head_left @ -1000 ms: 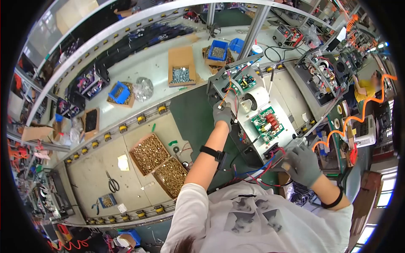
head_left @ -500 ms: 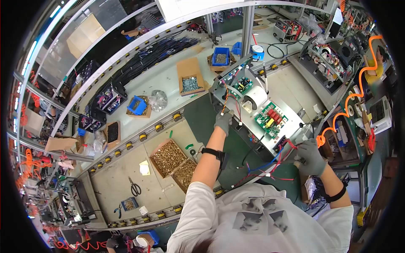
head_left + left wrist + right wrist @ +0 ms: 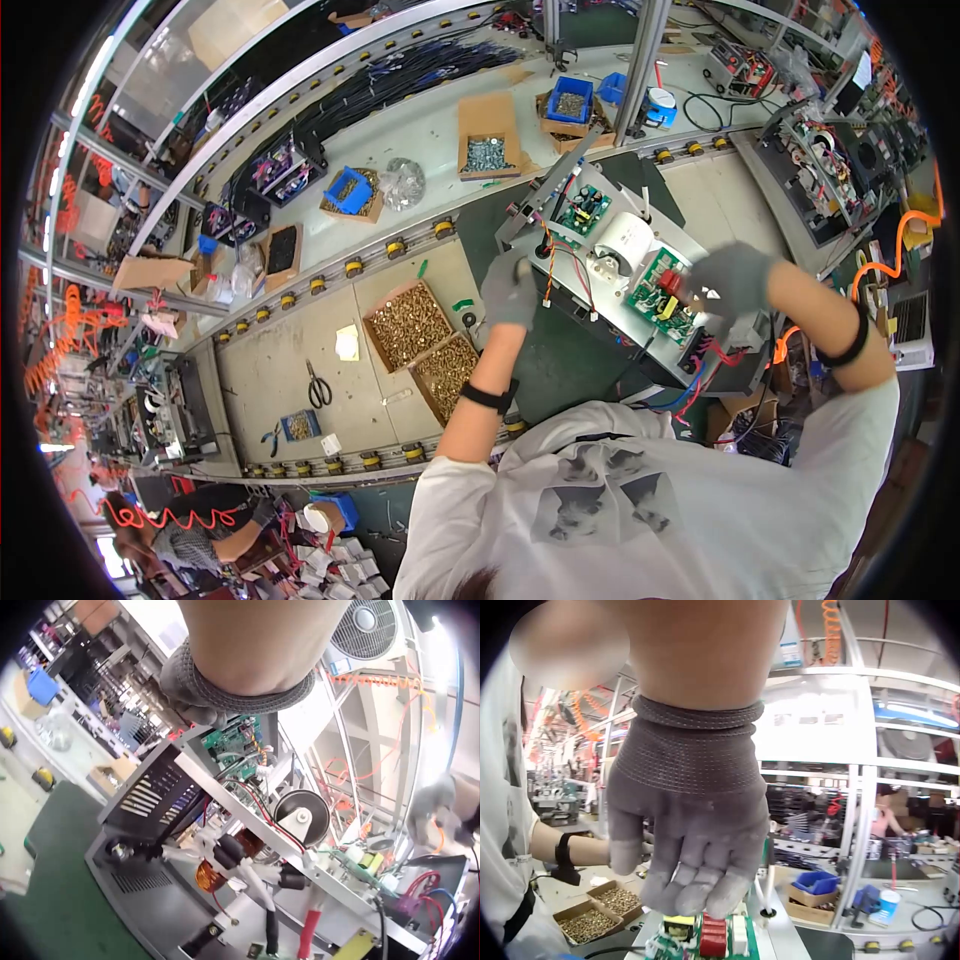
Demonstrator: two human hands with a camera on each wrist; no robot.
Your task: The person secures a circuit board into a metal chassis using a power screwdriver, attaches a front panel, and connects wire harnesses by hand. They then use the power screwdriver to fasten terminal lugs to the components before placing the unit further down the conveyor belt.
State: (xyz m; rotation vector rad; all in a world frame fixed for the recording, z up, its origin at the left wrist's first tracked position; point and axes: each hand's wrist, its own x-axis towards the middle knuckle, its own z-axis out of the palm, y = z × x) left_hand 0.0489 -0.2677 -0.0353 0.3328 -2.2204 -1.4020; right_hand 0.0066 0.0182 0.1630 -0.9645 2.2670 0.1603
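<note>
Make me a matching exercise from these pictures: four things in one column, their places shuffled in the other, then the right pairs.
1. Right hand
2. Scissors
3. White cylinder
4. Left hand

A. Lying on the pale bench
B. Beside the hanging orange wires
C. Over the circuit board with red blocks
D. On the open machine, between two green boards

Pairs: 1-C, 2-A, 3-D, 4-B.

Circuit board partly hidden, shirt cut off
</note>
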